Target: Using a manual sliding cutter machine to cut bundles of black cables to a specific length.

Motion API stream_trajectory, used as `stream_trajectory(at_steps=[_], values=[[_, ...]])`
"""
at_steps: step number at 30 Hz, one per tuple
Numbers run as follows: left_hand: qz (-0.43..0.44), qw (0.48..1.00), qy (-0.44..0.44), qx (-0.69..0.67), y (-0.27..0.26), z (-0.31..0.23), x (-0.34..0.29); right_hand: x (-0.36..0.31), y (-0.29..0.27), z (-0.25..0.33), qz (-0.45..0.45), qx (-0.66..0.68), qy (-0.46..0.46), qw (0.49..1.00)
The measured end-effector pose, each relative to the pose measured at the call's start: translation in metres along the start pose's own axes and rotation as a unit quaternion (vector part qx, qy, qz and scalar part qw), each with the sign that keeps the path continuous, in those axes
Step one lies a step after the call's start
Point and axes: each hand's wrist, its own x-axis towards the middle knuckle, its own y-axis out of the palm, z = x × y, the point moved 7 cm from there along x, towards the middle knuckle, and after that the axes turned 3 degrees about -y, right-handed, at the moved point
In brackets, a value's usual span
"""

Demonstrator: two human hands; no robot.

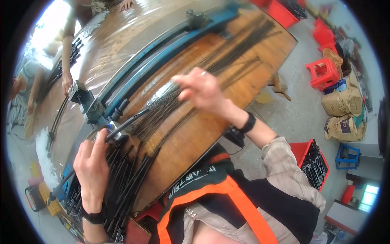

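Observation:
My left hand [92,166] is closed around the lower end of a black rod [129,122], its thumb and index finger by a small metal fixture [115,129]. The rod slants up to the right over the table. Above a spread of long thin coil springs [162,110], my right hand [203,90] hovers with bent fingers apart and slightly blurred. I see nothing held in it. Many black rods [126,179] lie in a pile beside my left wrist. Next to the fixture stands a metal clamp block [92,109] at the end of a long blue rail [162,61].
The wooden table [178,142] has dark springs [248,44] at its far right. Red bins [313,166], a red stool [323,73] and paper sacks [342,101] stand on the floor to the right. Across the table, a co-worker's hand [67,83] touches black rods.

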Motion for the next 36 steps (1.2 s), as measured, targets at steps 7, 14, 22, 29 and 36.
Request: stream_trajectory(at_steps=[7, 14, 22, 29, 36], values=[[-0.006, 0.999, 0.03, -0.033, 0.009, -0.001, 0.007, -0.008, 0.014, -0.006, -0.014, -0.028, -0.079, 0.996], [-0.127, 0.988, -0.086, 0.031, -0.039, 0.075, -0.018, -0.001, 0.04, -0.029, -0.005, -0.052, -0.036, 0.998], [-0.23, 0.925, -0.264, 0.147, -0.128, 0.169, -0.096, 0.041, 0.136, -0.05, 0.132, 0.068, 0.115, 0.982], [-0.249, 0.923, -0.278, 0.094, -0.128, 0.162, -0.142, 0.132, 0.258, 0.043, 0.205, 0.298, 0.014, 0.932], [-0.196, 0.905, -0.375, 0.049, -0.102, 0.184, -0.192, 0.142, 0.276, 0.055, 0.189, 0.289, -0.028, 0.938]])
